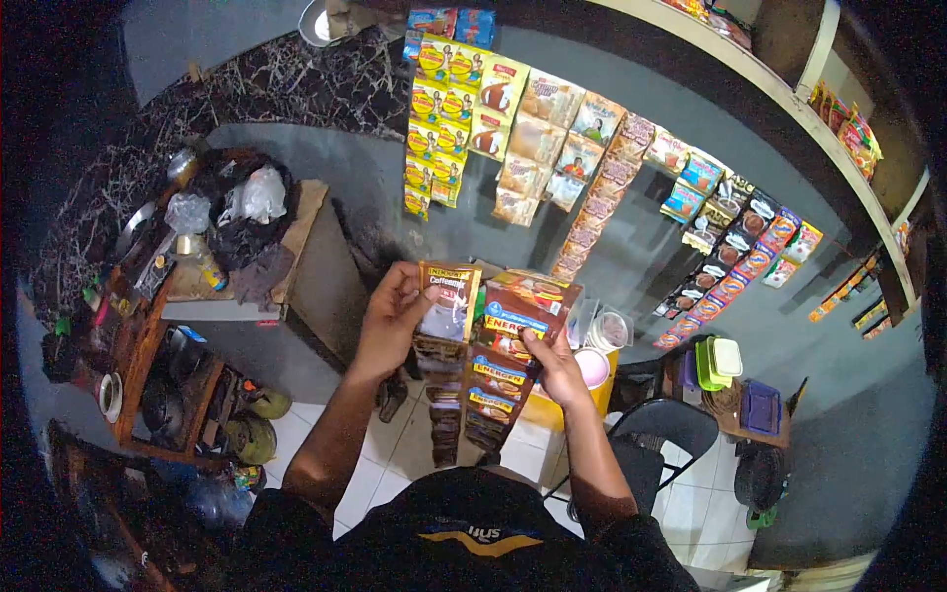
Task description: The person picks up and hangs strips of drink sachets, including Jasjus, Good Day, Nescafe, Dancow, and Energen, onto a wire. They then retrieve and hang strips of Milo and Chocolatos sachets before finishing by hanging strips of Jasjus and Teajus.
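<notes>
My left hand (393, 314) pinches the top of a brown strip of Coffeemix sachets (449, 301), its fingers closed on the upper left edge. The strip hangs down in front of my body. Beside it on the right, my right hand (558, 367) grips a strip of Energen sachets (496, 372), thumb on the front near the top. This strip also hangs down, and its top packet looks folded or doubled. Behind the hands, more sachet strips hang on the grey wall, among them yellow ones (424, 102) and a long brownish strip (604, 192).
A cluttered wooden cabinet (202, 400) stands at the left under a counter with plastic bags (261, 194). To the right are a black chair (676, 424), a yellow table (541, 409) and green containers (723, 357). A shelf (779, 84) runs overhead at the upper right.
</notes>
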A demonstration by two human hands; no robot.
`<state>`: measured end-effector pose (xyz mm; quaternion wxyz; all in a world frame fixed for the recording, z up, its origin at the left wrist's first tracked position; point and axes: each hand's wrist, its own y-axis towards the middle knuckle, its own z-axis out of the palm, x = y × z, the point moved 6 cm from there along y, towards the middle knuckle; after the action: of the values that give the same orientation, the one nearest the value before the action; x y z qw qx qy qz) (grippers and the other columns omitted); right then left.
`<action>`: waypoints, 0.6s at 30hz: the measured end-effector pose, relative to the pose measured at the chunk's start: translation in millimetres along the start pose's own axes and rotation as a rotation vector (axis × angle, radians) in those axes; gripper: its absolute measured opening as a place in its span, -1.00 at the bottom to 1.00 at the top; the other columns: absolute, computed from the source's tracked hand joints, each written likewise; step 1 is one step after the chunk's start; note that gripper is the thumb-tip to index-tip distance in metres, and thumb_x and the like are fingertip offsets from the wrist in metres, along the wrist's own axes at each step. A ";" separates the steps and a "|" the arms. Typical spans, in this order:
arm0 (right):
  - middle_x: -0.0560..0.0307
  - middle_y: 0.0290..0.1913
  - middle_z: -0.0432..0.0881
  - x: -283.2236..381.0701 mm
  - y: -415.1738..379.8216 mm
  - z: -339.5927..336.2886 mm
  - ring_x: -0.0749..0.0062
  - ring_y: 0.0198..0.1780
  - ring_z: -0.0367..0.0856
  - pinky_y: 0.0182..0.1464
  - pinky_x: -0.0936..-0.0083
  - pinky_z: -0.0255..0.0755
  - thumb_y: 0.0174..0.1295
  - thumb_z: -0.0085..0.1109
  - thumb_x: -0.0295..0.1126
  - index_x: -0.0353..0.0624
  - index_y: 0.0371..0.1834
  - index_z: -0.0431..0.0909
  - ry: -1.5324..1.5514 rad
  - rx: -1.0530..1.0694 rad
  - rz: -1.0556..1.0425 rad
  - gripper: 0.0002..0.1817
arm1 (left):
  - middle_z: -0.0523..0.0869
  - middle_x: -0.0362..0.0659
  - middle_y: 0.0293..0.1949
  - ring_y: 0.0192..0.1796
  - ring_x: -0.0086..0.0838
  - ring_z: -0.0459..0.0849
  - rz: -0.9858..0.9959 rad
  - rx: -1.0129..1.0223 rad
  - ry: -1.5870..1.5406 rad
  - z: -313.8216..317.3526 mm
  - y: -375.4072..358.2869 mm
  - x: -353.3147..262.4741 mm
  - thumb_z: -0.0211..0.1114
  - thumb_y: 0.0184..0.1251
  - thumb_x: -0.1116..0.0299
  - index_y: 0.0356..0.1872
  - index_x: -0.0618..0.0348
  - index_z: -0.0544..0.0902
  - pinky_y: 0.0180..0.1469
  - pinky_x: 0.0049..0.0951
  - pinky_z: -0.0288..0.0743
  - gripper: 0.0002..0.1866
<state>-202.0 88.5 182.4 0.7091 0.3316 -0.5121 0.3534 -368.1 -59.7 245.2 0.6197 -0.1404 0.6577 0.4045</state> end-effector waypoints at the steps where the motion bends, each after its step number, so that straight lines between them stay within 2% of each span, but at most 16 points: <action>1: 0.14 0.22 0.41 1.9 8.5 -6.1 0.44 0.24 0.35 0.31 0.40 0.15 0.36 0.04 -0.20 -0.14 0.35 0.14 0.019 0.007 0.018 -0.44 | 0.66 -0.25 -0.27 -0.17 -0.65 0.56 -0.006 0.043 0.005 9.7 7.5 -18.6 0.22 0.30 0.50 -0.14 0.20 0.47 -0.08 -0.63 0.39 -0.84; 2: 0.14 0.22 0.41 6.0 16.1 -11.6 0.44 0.24 0.35 0.31 0.40 0.15 0.36 0.04 -0.20 -0.14 0.35 0.14 0.018 0.006 0.006 -0.44 | 0.66 -0.25 -0.28 -0.17 -0.66 0.56 -0.010 0.086 0.010 19.3 16.0 -27.8 0.23 0.30 0.51 -0.14 0.21 0.47 -0.08 -0.63 0.40 -0.84; 4: 0.18 0.20 0.42 17.3 31.2 -14.7 0.47 0.18 0.39 0.26 0.42 0.23 0.33 0.09 -0.23 -0.08 0.36 0.11 -0.176 0.026 -0.019 -0.41 | 0.66 -0.23 -0.29 -0.16 -0.66 0.57 0.008 0.104 -0.090 37.7 35.0 -24.6 0.24 0.28 0.52 -0.16 0.23 0.47 -0.13 -0.63 0.45 -0.83; 5: 0.19 0.18 0.41 14.8 32.4 -13.3 0.50 0.16 0.38 0.24 0.46 0.23 0.35 0.07 -0.18 -0.09 0.36 0.11 -0.105 -0.011 0.081 -0.41 | 0.66 -0.22 -0.28 -0.19 -0.66 0.59 0.039 0.089 -0.041 47.2 42.7 -28.1 0.25 0.27 0.53 -0.16 0.24 0.48 -0.17 -0.63 0.47 -0.83; 6: 0.20 0.17 0.40 12.8 40.0 -14.4 0.52 0.17 0.36 0.22 0.47 0.24 0.37 0.03 -0.16 -0.09 0.35 0.11 -0.186 -0.033 0.028 -0.44 | 0.66 -0.21 -0.28 -0.21 -0.65 0.61 0.068 0.073 0.006 56.7 49.8 -29.4 0.26 0.26 0.54 -0.16 0.25 0.48 -0.22 -0.63 0.50 -0.82; 7: 0.15 0.23 0.32 15.1 47.2 -13.6 0.46 0.19 0.34 0.23 0.47 0.23 0.36 0.04 -0.23 -0.15 0.39 -0.03 -0.170 0.027 -0.026 -0.36 | 0.66 -0.19 -0.28 -0.25 -0.64 0.63 0.131 0.042 0.013 65.5 61.6 -22.9 0.27 0.25 0.54 -0.15 0.26 0.48 -0.31 -0.65 0.53 -0.81; 8: 0.11 0.29 0.23 18.1 52.9 -11.3 0.40 0.21 0.32 0.23 0.46 0.23 0.36 0.06 -0.30 -0.20 0.43 -0.17 -0.155 0.090 -0.075 -0.27 | 0.66 -0.19 -0.28 -0.25 -0.64 0.63 0.129 0.038 0.012 75.9 70.2 -18.4 0.27 0.25 0.54 -0.15 0.26 0.48 -0.31 -0.65 0.53 -0.81; 9: 0.12 0.20 0.35 24.7 58.0 -6.1 0.45 0.12 0.41 0.18 0.49 0.29 0.29 0.14 -0.41 -0.23 0.36 -0.01 -0.089 0.118 -0.151 -0.34 | 0.66 -0.19 -0.28 -0.25 -0.63 0.64 0.152 -0.004 -0.012 83.1 78.3 -16.5 0.27 0.25 0.53 -0.15 0.26 0.48 -0.30 -0.65 0.53 -0.80; 10: 0.12 0.20 0.35 28.5 65.9 -7.7 0.45 0.12 0.41 0.18 0.49 0.29 0.29 0.14 -0.41 -0.23 0.36 -0.01 -0.092 0.131 -0.151 -0.34 | 0.67 -0.19 -0.28 -0.25 -0.62 0.65 0.179 -0.049 -0.035 88.0 86.9 -17.1 0.28 0.25 0.53 -0.14 0.26 0.48 -0.28 -0.65 0.53 -0.79; 12: 0.16 0.09 0.48 37.0 82.1 -13.4 0.53 0.05 0.48 0.10 0.54 0.37 0.22 0.21 -0.50 -0.24 0.24 0.16 -0.115 0.081 -0.193 -0.44 | 0.66 -0.18 -0.27 -0.20 -0.60 0.65 0.173 -0.079 0.000 94.3 99.4 -19.0 0.28 0.26 0.52 -0.14 0.26 0.50 -0.22 -0.62 0.53 -0.81; 13: 0.24 -0.13 0.61 39.6 90.0 -19.3 0.61 -0.15 0.56 -0.07 0.59 0.44 0.16 0.28 -0.52 -0.24 0.06 0.39 -0.005 -0.027 -0.205 -0.59 | 0.67 -0.16 -0.25 -0.21 -0.59 0.65 0.229 -0.103 0.054 96.5 104.6 -20.8 0.29 0.25 0.50 -0.14 0.26 0.52 -0.20 -0.58 0.53 -0.80; 16: 0.20 -0.15 0.63 54.3 110.7 -26.7 0.61 -0.16 0.58 -0.09 0.59 0.46 0.15 0.28 -0.52 -0.25 0.00 0.45 -0.011 -0.047 -0.243 -0.65 | 0.68 -0.09 -0.20 -0.19 -0.52 0.66 0.307 -0.173 0.139 91.6 116.8 -14.6 0.34 0.22 0.41 -0.14 0.27 0.56 -0.11 -0.47 0.50 -0.75; 18: 0.18 -0.16 0.65 71.0 118.3 -26.8 0.61 -0.17 0.59 -0.10 0.59 0.47 0.14 0.29 -0.53 -0.25 -0.05 0.50 -0.005 -0.032 -0.280 -0.69 | 0.69 -0.08 -0.19 -0.12 -0.47 0.64 0.461 -0.197 0.613 93.0 115.8 -23.9 0.38 0.18 0.35 -0.13 0.29 0.56 -0.03 -0.43 0.46 -0.69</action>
<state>-272.2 185.1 256.6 0.7553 0.3893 -0.4684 0.2419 -377.7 71.7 317.6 0.2713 -0.1622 0.7844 0.5336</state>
